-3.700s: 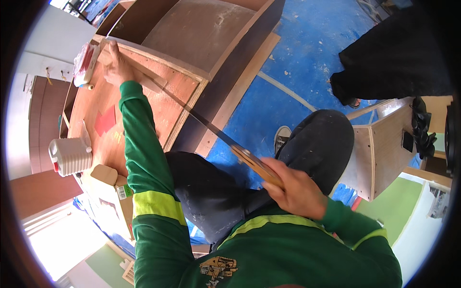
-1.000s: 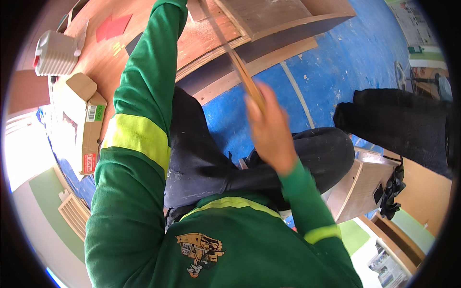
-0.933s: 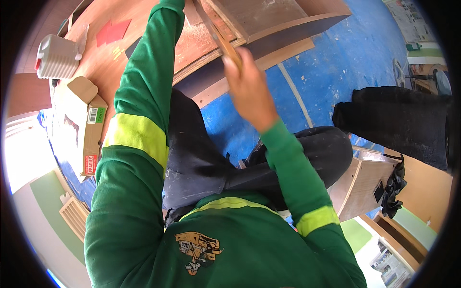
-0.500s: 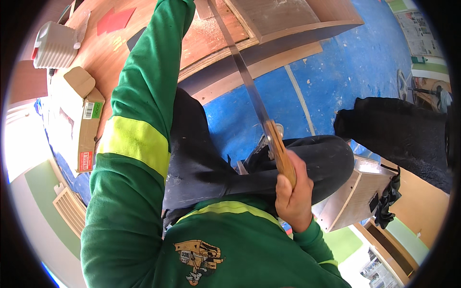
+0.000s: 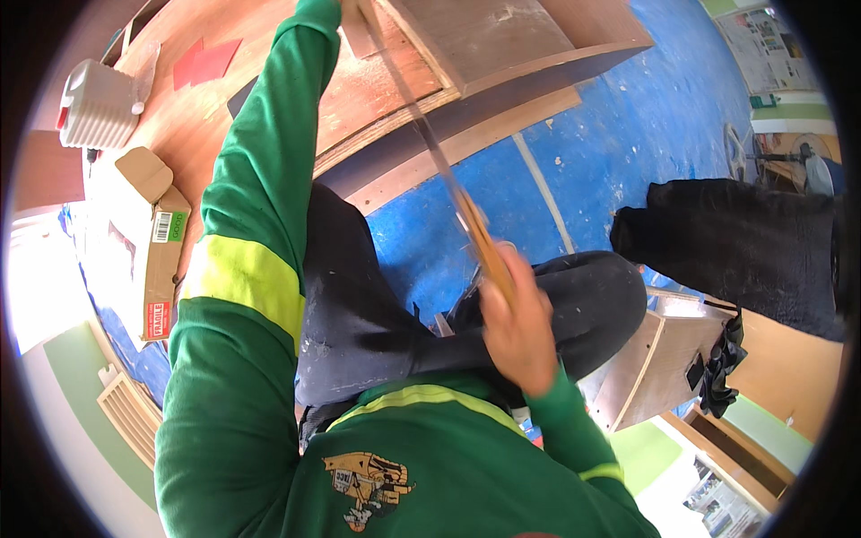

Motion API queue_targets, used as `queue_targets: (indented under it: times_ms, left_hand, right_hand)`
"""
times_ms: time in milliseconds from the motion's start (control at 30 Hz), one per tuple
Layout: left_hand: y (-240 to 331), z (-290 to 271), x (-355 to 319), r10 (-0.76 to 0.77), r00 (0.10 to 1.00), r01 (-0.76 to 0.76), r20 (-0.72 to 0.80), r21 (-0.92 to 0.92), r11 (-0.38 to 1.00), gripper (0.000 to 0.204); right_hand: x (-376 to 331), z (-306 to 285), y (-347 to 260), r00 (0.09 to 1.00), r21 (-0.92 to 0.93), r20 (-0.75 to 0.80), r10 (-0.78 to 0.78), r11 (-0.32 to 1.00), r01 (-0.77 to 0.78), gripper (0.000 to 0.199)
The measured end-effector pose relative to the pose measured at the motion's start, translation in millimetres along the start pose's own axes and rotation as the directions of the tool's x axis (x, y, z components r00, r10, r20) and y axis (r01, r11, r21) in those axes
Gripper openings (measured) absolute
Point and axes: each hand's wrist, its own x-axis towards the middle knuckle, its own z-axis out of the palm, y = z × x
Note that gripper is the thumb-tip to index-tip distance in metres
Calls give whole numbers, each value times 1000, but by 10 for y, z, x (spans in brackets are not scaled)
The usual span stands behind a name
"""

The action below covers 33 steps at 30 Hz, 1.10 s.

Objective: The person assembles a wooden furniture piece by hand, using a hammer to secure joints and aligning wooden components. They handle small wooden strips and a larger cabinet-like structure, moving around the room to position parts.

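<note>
My right hand [image 5: 518,330] is closed round the wooden handle of a handsaw [image 5: 439,160], slightly smeared by motion. The saw's long metal blade slants up and away to the left, over the near edge of a wooden panel [image 5: 381,99]. Its far end lies by a small pale wood piece [image 5: 361,36] on that panel, with sawdust scattered around. My left arm stretches forward to the top edge. Only a sliver of my left hand [image 5: 348,9] shows beside the wood piece; its fingers are out of sight.
On the wooden surface to the left are a white jug [image 5: 99,106], red sheets [image 5: 204,65] and an opened cardboard box [image 5: 161,260]. Blue covering [image 5: 619,134] spreads over the floor. At right are a black cloth-like cover [image 5: 726,251] and a wooden cabinet [image 5: 632,368].
My right hand has moved left and slightly forward with the saw, pushing the blade farther over the panel. The whole view has shifted slightly.
</note>
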Motion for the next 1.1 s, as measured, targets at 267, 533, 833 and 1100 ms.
queue_targets:
  times_ms: [267,533,833,1100]
  left_hand:
    - [-310,187,162,229,973,-229,22,131,964,87]
    - [287,-82,-147,-17,1000,16,-6,-137,990,92]
    - [137,-194,-33,-48,999,48,-7,-41,998,89]
    - [99,-36,1,83,988,-92,-130,-65,994,88]
  right_hand:
    - [1194,425,-95,999,104,-18,-33,994,35,37]
    - [1075,407,-99,999,159,-28,-16,987,20,39]
    - [655,198,-150,999,96,12,40,995,-41,39]
    - [1512,547,-127,995,99,-34,-92,991,95,40]
